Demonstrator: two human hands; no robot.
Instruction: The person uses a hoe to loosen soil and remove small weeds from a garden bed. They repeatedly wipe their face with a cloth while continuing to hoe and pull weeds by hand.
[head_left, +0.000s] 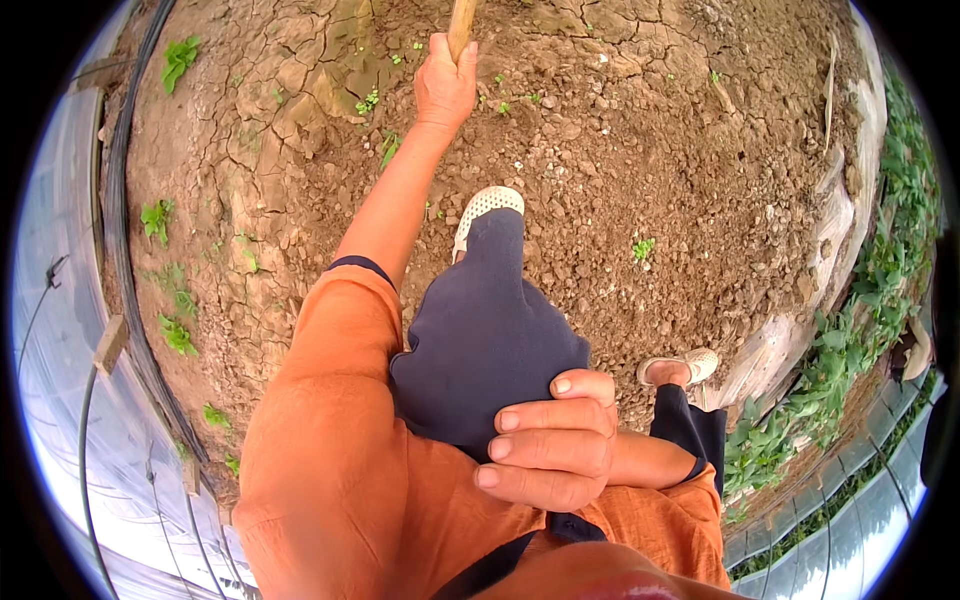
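Observation:
My left hand (447, 84) is closed around a round wooden handle (462, 28) at the top of the view, with the arm stretched out ahead; the handle's far end is out of frame. Close in front of my chest is my right hand (559, 442), its fingers bent and side by side. No object shows in it, but its thumb and palm are hidden. Below lie dark trousers (480, 352). One cream perforated clog (491, 202) stands on the brown soil (570, 172); the other clog (703, 365) is farther back at the right.
Small green seedlings (643, 249) dot the cracked, crumbly soil. Black hoses (120, 195) run along the left edge, beside a plastic-sheet wall (64, 247) with a wooden block (111, 343). At right, crumpled plastic film (829, 217) borders a row of leafy plants (832, 360).

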